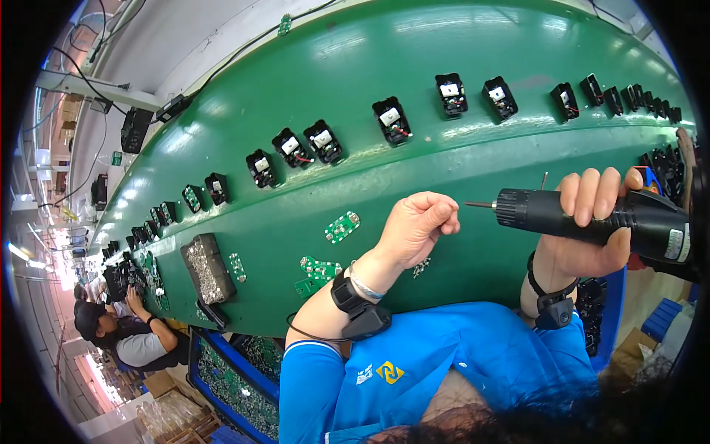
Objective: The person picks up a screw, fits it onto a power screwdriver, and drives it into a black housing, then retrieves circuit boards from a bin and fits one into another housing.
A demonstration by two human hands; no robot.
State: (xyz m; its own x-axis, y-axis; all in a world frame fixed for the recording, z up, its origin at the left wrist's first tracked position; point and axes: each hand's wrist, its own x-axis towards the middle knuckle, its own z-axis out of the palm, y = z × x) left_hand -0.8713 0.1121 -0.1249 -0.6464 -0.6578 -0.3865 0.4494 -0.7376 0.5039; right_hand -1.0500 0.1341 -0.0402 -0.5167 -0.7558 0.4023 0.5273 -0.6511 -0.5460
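Observation:
My right hand (597,200) is wrapped round a black electric screwdriver (536,210), held level above the bench with its thin bit pointing left. My left hand (420,228) is closed, thumb and forefinger pinched together just beside the tip of the bit. Whatever the pinch holds is too small or hidden to make out. Beneath this hand a few small metal screws (421,268) lie on the green surface. Left of it are loose green circuit boards, one lying apart (342,227) and others grouped (319,267) near my forearm.
Black plastic housings (391,120) with white parts inside stand in a long row across the green work surface (458,166). A dark tray (220,287) of small metal parts sits to the left. Blue crates (194,362) stand below the edge. Another person (140,337) works at far left.

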